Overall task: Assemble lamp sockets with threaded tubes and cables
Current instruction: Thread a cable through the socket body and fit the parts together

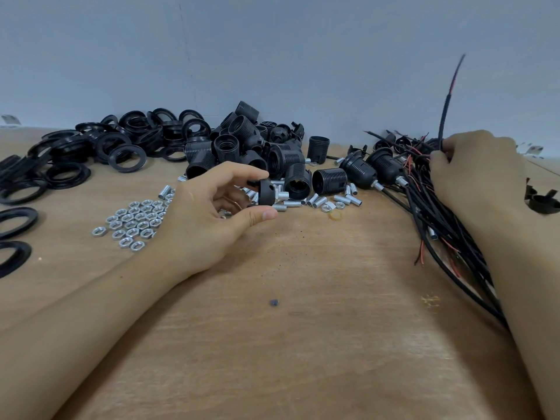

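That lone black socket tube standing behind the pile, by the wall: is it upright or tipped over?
Upright. The socket shell stands on its end on the table, its ribbed wall vertical, while shells in the pile beside it lie tipped.

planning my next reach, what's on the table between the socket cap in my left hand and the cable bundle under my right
In the head view, between socket cap and cable bundle: loose threaded tubes, a few nuts, black socket bodies.

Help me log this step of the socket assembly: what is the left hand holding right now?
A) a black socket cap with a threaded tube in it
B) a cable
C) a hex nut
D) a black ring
A: the left hand pinches a black socket cap between fingertips and thumb, a short threaded tube sticking out of it, while the right hand grips a cable.
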